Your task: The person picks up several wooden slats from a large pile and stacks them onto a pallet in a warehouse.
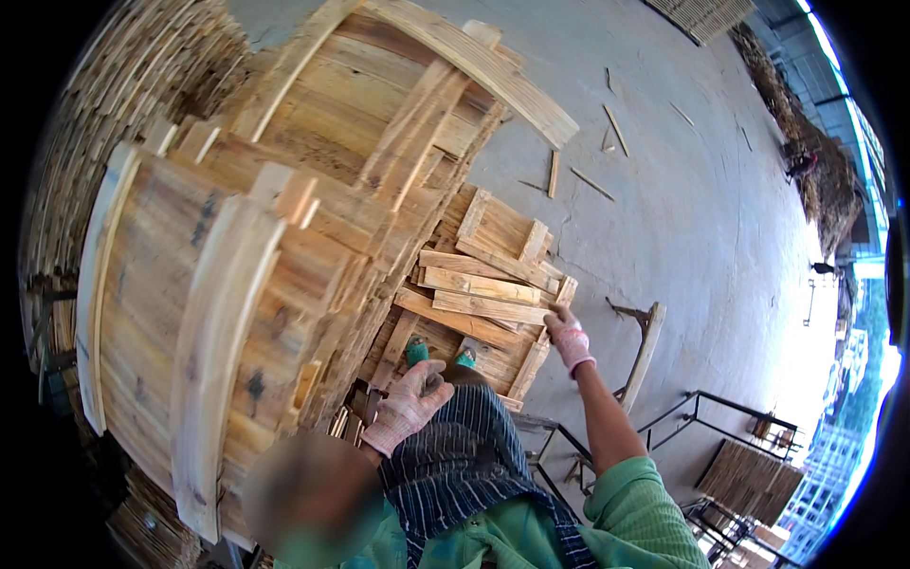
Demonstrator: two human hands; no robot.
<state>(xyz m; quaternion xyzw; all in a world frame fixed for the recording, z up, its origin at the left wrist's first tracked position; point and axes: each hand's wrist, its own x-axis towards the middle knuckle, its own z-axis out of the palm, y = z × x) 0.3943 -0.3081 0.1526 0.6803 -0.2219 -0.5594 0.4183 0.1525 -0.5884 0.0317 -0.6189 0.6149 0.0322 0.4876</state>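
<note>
My right hand (569,339), in a pale pinkish work glove, is at the right end of a short wooden board (490,307). Its fingers close on that end. The board lies across a loose pile of similar boards, just below another pale board (482,284). Closer to my body, my left hand (409,408), gloved the same way, hovers in front of my striped apron (464,446). Its fingers are loosely bent and apart, with nothing visible in them. Under the loose boards is a wooden pallet-like panel (488,362), and my feet show at its near side.
Stacked wooden panels (152,275) rise high on the left, with a loose plank (483,71) jutting over the far end. Thin wood scraps (592,184) litter the concrete floor (673,218). A wooden-topped stand (645,351) and black metal frames (697,403) are at the right.
</note>
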